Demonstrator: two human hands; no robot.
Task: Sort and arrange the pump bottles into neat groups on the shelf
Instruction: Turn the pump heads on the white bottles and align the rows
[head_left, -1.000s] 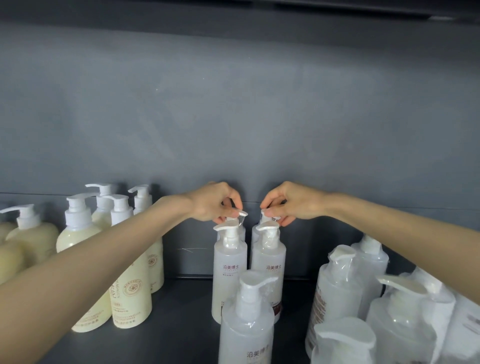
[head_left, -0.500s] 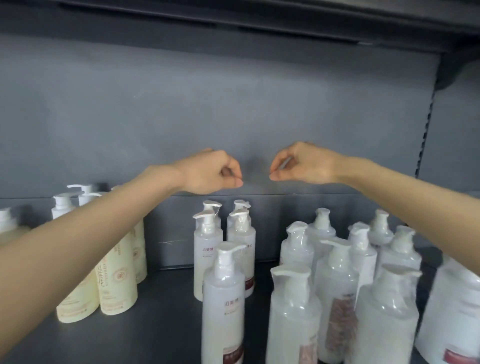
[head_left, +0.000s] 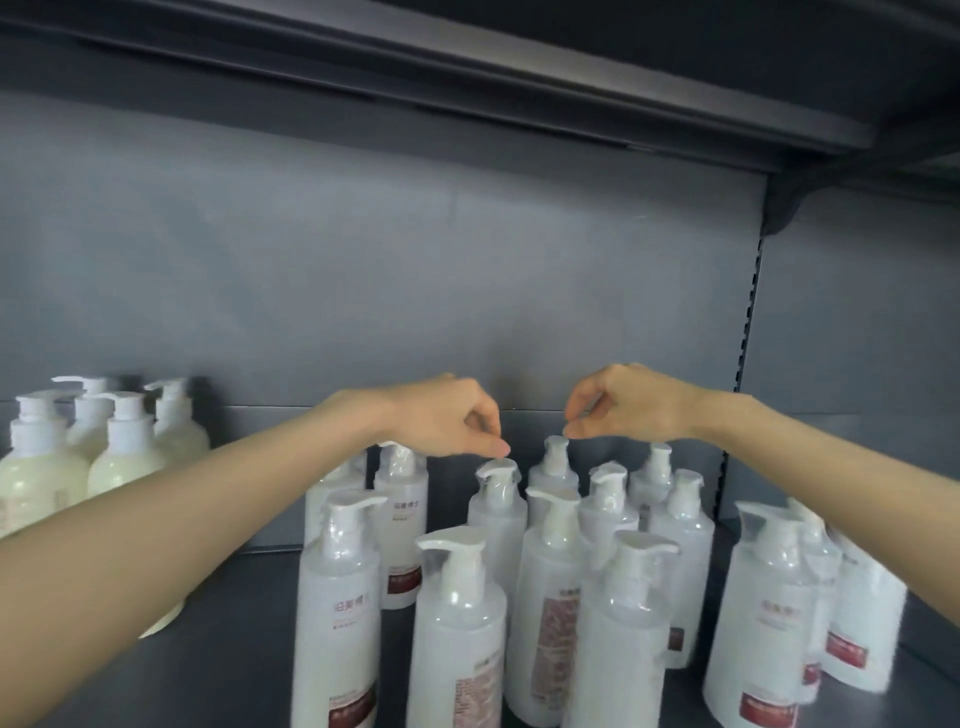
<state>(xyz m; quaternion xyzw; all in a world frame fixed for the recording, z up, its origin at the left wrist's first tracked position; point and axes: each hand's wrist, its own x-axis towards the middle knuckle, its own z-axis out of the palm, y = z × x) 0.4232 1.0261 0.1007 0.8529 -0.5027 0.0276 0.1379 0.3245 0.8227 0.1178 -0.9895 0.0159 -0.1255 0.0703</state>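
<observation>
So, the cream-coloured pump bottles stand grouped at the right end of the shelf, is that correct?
Not quite: the head view shows the cream-coloured pump bottles grouped at the left end of the shelf, not the right.

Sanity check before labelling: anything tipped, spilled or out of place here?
No spill, no tipped bottle. The white pump bottles stand in a loose, staggered cluster, with labels facing different ways. The cream bottles at left sit closer together.
</observation>
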